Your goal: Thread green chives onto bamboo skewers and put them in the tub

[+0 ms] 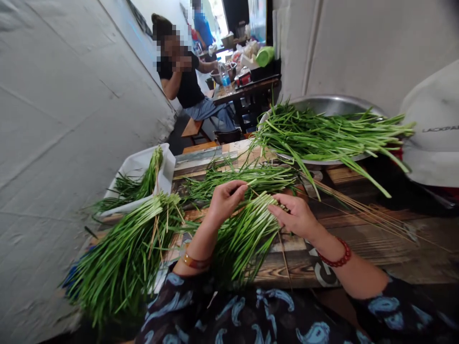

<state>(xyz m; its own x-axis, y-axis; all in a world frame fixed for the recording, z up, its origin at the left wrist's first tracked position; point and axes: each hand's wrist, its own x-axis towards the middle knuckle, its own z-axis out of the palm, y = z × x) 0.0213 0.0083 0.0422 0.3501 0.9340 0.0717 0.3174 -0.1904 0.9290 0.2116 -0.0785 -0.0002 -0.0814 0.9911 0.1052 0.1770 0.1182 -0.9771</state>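
Observation:
My left hand [229, 198] is closed in a pinch, with the pale end of a garlic chive stalk at its fingertips. Just right of it, my right hand [292, 215] grips the white ends of a fanned bundle of garlic chives [247, 234], whose leaves hang toward me. A thin stick, like a skewer tip, shows between the hands at the top of this bundle; the rest of it is hidden. Behind my hands lies a loose pile of garlic chives [233, 181]. Left of my left arm is a heap of bunched chives [122, 253] with thin skewers through the stalk ends.
A white tray [167, 167] holding chives stands at the left. More chives overhang a metal basin [337, 102] at the back right. Loose skewers [366, 210] lie on the wooden table [394, 260]. Beyond, a person [186, 81] sits beside another table.

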